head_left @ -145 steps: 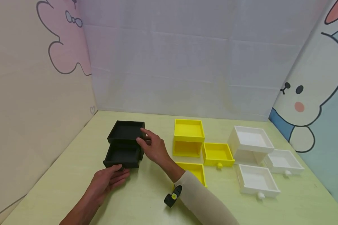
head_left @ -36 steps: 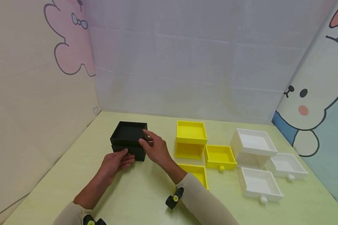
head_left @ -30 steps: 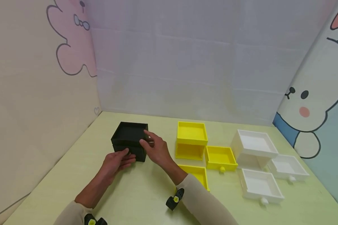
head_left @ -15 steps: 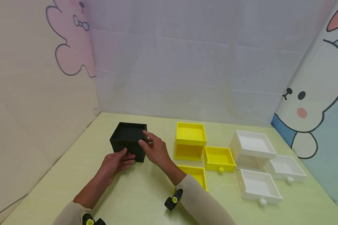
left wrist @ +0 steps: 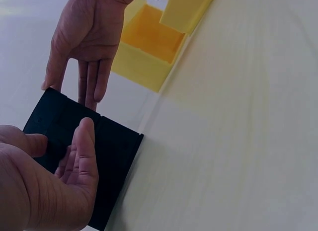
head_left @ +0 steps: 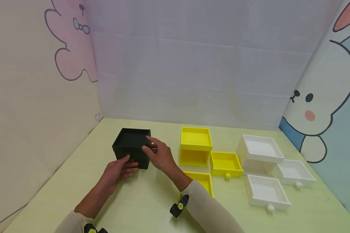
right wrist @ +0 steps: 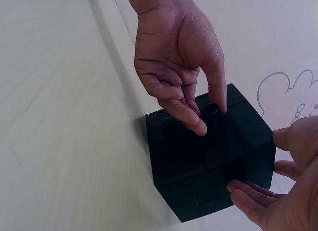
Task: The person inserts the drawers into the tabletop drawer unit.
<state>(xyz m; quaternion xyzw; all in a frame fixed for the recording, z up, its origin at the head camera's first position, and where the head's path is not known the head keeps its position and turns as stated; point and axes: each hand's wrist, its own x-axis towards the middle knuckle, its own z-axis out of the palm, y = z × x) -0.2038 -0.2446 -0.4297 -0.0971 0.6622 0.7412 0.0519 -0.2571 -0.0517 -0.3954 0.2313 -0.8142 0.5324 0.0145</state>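
A small black drawer cabinet (head_left: 132,138) with a shallow tray top stands at the left of the table, its front drawer pushed in. My left hand (head_left: 119,171) is at the front, palm turned up. Its thumb and fingers pinch the drawer knob (right wrist: 210,111), mostly hidden in the head view. My right hand (head_left: 161,157) holds the cabinet's right side. Its thumb sits at the upper front corner and its fingers lie along the side wall, as the right wrist view also shows.
Right of the black cabinet stands a yellow cabinet (head_left: 195,138) with its compartment bare. One yellow drawer (head_left: 226,160) lies beside it, another (head_left: 202,182) in front, partly behind my right forearm. Farther right are a white cabinet (head_left: 262,147) and two white drawers (head_left: 267,191) (head_left: 294,171). Printed cloth walls surround the table.
The black drawer, partly out in the oldest frame, has slid into the cabinet, my left hand moving away from me with its knob. Both hands stay almost still over the last second.
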